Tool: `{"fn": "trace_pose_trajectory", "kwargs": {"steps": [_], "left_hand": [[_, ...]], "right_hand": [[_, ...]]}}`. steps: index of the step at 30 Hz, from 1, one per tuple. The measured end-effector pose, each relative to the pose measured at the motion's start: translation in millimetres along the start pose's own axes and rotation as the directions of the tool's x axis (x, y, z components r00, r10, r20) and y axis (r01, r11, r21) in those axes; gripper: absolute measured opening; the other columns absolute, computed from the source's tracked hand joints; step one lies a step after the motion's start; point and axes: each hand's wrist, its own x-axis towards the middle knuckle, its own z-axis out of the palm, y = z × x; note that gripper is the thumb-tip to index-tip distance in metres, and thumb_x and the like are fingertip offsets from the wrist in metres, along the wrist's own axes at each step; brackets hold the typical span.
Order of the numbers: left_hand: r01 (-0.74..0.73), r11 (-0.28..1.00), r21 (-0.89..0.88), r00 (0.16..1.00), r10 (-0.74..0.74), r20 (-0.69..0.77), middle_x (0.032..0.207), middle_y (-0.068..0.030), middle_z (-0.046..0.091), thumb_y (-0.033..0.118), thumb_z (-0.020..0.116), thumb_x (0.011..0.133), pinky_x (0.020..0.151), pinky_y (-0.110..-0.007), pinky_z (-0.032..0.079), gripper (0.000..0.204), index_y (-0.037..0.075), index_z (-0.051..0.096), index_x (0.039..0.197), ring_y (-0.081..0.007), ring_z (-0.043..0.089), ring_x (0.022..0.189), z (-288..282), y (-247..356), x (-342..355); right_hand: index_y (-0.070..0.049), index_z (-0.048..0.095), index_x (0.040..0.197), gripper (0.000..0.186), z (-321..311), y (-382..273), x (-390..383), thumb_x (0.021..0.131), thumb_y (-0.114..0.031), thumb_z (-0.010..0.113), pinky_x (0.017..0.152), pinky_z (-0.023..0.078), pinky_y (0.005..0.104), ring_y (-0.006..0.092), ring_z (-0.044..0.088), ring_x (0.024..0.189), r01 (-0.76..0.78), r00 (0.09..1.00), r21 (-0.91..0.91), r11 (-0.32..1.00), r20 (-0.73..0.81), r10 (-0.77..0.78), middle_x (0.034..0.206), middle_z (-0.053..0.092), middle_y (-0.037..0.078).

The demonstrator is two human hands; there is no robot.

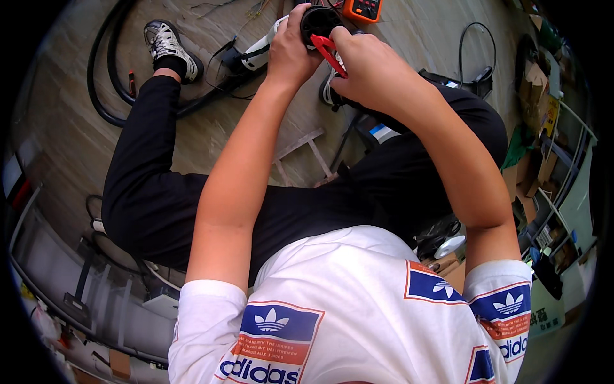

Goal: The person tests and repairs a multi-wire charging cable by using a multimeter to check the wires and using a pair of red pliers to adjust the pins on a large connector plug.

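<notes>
My left hand is wrapped around a white-and-black charging plug, with its round black socket end turned up toward me. The plug's white body slants down to the left behind my fingers. My right hand is closed on a red alligator clip, whose tip is at the lower rim of the black socket end. Whether the tip touches a contact inside cannot be made out. Just beyond my right hand lies an orange meter with a dark face, partly cut off by the upper edge.
A thick black cable loops across the floor at the left, with a small red-handled tool beside it. A low frame lies between my legs. Cardboard pieces and racks line the right side; a thin black cable loop lies at upper right.
</notes>
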Motion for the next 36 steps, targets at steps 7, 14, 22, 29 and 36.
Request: {"fn": "trace_pose_trajectory", "kwargs": {"steps": [7,14,22,29,36], "left_hand": [[-0.024,0.996,-0.08,1.0,0.024,-0.002,0.113,-0.0227,0.065,0.02,0.084,0.073,0.087,-0.047,0.053,0.074,0.012,0.046,0.136,-0.0426,0.064,0.105,-8,0,17],[0.043,0.994,-0.103,0.998,-0.038,0.048,0.112,-0.0192,0.067,0.018,0.085,0.069,0.089,-0.044,0.053,0.07,0.009,0.051,0.13,-0.0389,0.066,0.104,-17,0,40],[0.173,0.978,-0.115,0.979,-0.158,0.13,0.114,-0.0087,0.071,0.024,0.089,0.066,0.089,-0.037,0.053,0.07,0.012,0.059,0.128,-0.0277,0.069,0.105,-27,-10,67],[0.164,0.968,-0.188,0.982,-0.143,0.122,0.111,-0.0123,0.07,0.02,0.087,0.066,0.088,-0.038,0.054,0.067,0.009,0.058,0.126,-0.0287,0.069,0.104,-24,-17,79],[0.098,0.968,-0.23,0.992,-0.077,0.098,0.108,-0.0164,0.068,0.009,0.083,0.062,0.087,-0.04,0.053,0.068,0.006,0.056,0.124,-0.0342,0.067,0.102,-25,-28,88]], "right_hand": [[0.003,0.059,0.103,0.032,-1,11,3,0.076,-0.011,0.071,0.074,0.054,0.0466,0.0378,0.067,0.084,0.031,0.98,0.075,0.997,-0.198,-0.016,0.084,0.067,0.018],[-0.002,0.058,0.109,0.039,-28,3,9,0.076,-0.012,0.076,0.069,0.052,0.0434,0.0353,0.066,0.075,-0.084,0.969,0.253,0.964,-0.206,0.139,0.079,0.066,0.016],[-0.001,0.058,0.123,0.05,-38,19,21,0.076,-0.002,0.076,0.065,0.044,0.0214,0.0095,0.05,0.07,-0.071,0.954,0.308,0.949,-0.258,0.155,0.079,0.055,0.003],[0.002,0.059,0.121,0.05,-47,22,27,0.073,0.006,0.075,0.066,0.042,0.0194,0.007,0.048,0.071,-0.134,0.959,0.359,0.924,-0.189,0.212,0.083,0.056,0.001],[0.003,0.064,0.119,0.052,-52,22,30,0.069,0.006,0.08,0.064,0.042,0.0197,0.007,0.051,0.071,-0.08,0.966,0.318,0.945,-0.208,0.151,0.08,0.059,0.001]]}}
